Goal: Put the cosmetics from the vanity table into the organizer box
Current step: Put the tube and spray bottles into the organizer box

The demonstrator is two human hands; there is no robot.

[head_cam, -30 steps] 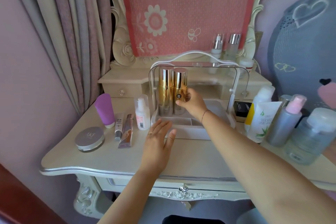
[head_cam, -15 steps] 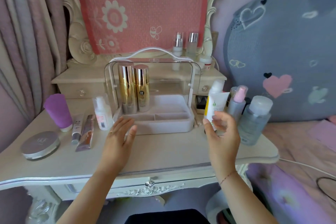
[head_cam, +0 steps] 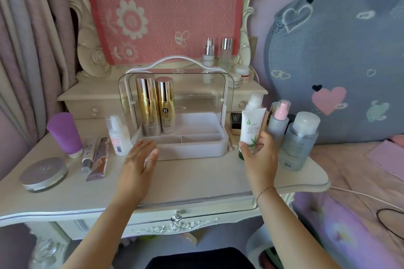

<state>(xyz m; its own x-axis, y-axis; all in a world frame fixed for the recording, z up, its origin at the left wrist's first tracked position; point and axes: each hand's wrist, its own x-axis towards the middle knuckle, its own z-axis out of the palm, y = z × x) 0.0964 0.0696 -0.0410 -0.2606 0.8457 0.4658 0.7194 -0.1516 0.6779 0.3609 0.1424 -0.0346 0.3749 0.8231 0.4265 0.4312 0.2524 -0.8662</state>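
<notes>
Right hand [head_cam: 259, 155], open-fingered, is reaching the white aloe tube [head_cam: 251, 129], ungripped; neighbouring pink-capped spray bottle [head_cam: 278, 121] could be toppled; left hand [head_cam: 137, 166] is held flat, empty.

A single head-worn view looks forward and down from the front edge of the vanity table [head_cam: 196, 183], close enough that both forearms reach in from below; the organizer box [head_cam: 181, 148] sits mid-frame, a covered mirror behind it, a bed to its right

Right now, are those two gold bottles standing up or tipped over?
Upright. The two gold bottles stand side by side in the organizer box, caps up.
</notes>
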